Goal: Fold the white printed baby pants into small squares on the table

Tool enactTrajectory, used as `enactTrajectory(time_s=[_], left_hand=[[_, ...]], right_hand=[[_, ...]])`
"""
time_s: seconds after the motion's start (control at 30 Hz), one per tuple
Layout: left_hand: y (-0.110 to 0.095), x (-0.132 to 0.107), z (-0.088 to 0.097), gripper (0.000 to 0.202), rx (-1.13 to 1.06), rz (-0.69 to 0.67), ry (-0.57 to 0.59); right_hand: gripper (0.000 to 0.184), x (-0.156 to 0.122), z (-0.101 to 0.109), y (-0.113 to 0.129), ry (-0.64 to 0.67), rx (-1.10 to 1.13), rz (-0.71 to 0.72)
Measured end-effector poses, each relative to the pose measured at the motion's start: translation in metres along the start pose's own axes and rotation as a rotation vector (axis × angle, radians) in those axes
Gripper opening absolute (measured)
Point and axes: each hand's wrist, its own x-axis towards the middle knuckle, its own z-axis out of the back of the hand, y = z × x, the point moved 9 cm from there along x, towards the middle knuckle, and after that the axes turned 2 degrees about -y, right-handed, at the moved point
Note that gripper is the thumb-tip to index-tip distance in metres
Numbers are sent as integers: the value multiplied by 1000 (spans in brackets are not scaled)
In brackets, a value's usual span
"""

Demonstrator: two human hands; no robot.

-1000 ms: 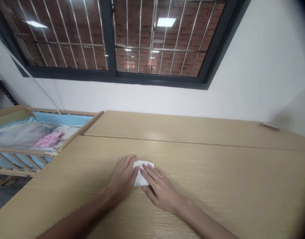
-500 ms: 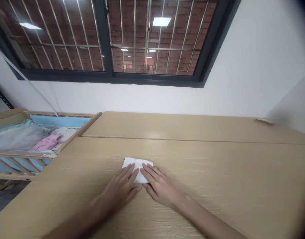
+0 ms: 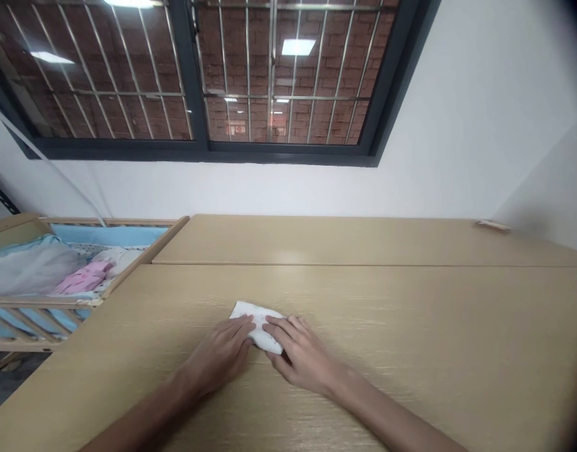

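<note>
Two Wooden Tabletops Carried a Folded Cloth

Two light wood-grain tabletops [image 3: 363, 245] met end to end along a straight seam. A folded white cloth [image 3: 255, 322] lay on the nearer panel, close to its middle and below the seam. A small tan strip [image 3: 492, 226] sat at the far right edge of the farther panel. Just left of the table stood a wooden crib [image 3: 142, 243], its mattress carrying a gray blanket [image 3: 27, 270] and a pink garment [image 3: 83, 279].

Left hand [image 3: 216, 360], right hand [image 3: 303, 360] — both bare
</note>
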Motion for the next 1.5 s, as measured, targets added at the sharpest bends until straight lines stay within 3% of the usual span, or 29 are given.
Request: enactTrajectory(time_s=[0.23,0.67,0.8,0.9,1.0,1.13,1.23,1.37,1.5], left_hand=[[2,9,9,33,-98,89,-19],[2,13,7,30,-212,163,-11],[-3,17,13,26,-362,329,55],[-15,17,17,34,-566,459,84],[-22,15,18,45,-646,522,33],[-29,2,10,64,-406,518,-21],[-49,-6,11,68,-106,444,-103],[-89,-7,6,60,84,229,-134],[-101,-8,-11,50,166,163,-100]], right_hand=[[43,2,-1,-7,-56,71,-5],[31,-8,8,-19,-130,225,-104],[20,-8,18,-30,-231,355,-219],[29,-3,29,-36,-330,569,-297],[39,15,34,-35,-280,732,-297],[33,48,25,-39,-62,658,-260],[30,65,9,-49,46,583,-232],[29,82,-16,-56,115,536,-168],[28,89,-20,-44,103,344,-54]])
